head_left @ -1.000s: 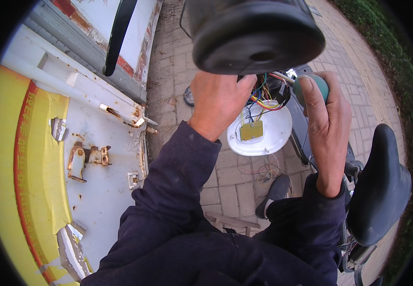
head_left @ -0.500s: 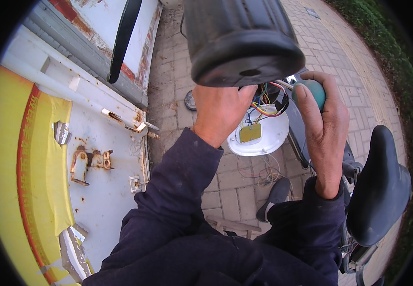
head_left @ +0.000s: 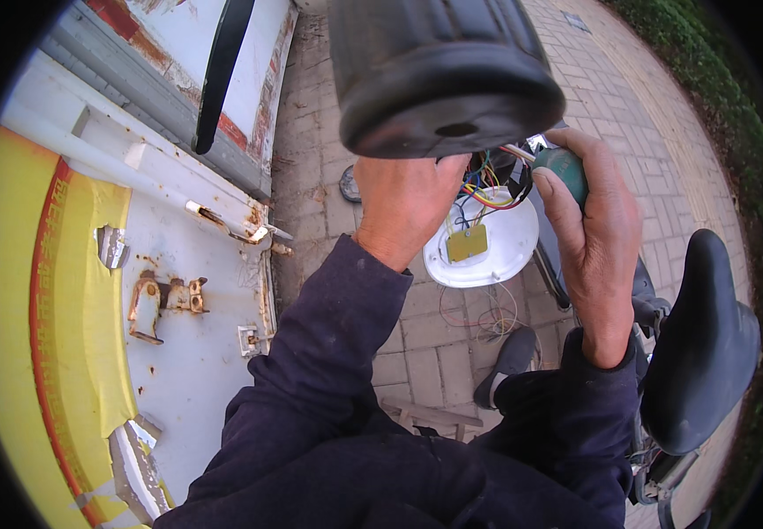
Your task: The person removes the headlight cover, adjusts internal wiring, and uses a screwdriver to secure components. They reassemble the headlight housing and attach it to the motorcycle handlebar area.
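A screwdriver (head_left: 566,175) with a rounded green handle is held in my right hand (head_left: 595,220), thumb and fingers closed around it. Its shaft points left toward a bundle of coloured wires (head_left: 494,192). My left hand (head_left: 409,203) is curled beneath a large black handlebar grip (head_left: 447,84), which hides most of its fingers and whatever they hold. Just below the wires hangs a white oval plastic cover (head_left: 509,251). Fixed inside it is a small yellow-green plate (head_left: 467,243) with wires running to it.
A black lever (head_left: 223,79) juts in at the upper left. Along the left stands a white panel (head_left: 187,379) with rusty brackets and a yellow sheet (head_left: 90,309). A black saddle (head_left: 699,344) is at the right. Thin loose wires (head_left: 491,322) dangle near my shoe (head_left: 513,354).
My right hand has shifted slightly left and rolled the screwdriver handle a little. The grip appears slightly further left, and the white cover a touch further right. My left hand stays nearly in place.
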The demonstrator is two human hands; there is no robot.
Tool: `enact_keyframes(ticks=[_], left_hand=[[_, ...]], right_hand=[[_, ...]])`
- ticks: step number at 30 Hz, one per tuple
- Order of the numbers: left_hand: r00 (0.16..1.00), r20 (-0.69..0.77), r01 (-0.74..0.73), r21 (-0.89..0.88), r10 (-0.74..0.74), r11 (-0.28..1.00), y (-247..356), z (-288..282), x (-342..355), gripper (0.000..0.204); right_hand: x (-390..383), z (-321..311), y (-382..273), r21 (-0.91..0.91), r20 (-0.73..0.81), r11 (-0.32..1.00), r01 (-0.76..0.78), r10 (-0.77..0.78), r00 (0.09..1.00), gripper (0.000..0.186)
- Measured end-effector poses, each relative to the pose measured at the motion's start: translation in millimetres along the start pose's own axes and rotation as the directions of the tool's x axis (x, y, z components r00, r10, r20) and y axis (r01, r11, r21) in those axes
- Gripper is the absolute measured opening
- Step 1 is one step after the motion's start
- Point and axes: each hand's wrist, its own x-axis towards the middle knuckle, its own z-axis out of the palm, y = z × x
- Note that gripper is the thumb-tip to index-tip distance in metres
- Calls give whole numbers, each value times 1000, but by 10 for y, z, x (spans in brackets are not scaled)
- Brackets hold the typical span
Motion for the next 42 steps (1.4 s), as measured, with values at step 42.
enact_keyframes(ticks=[42], left_hand=[[997, -7, 78, 77, -78, 994, -92, 51, -48, 31]], right_hand=[[-40, 72, 36, 251, -16, 965, -73, 80, 997, 52]])
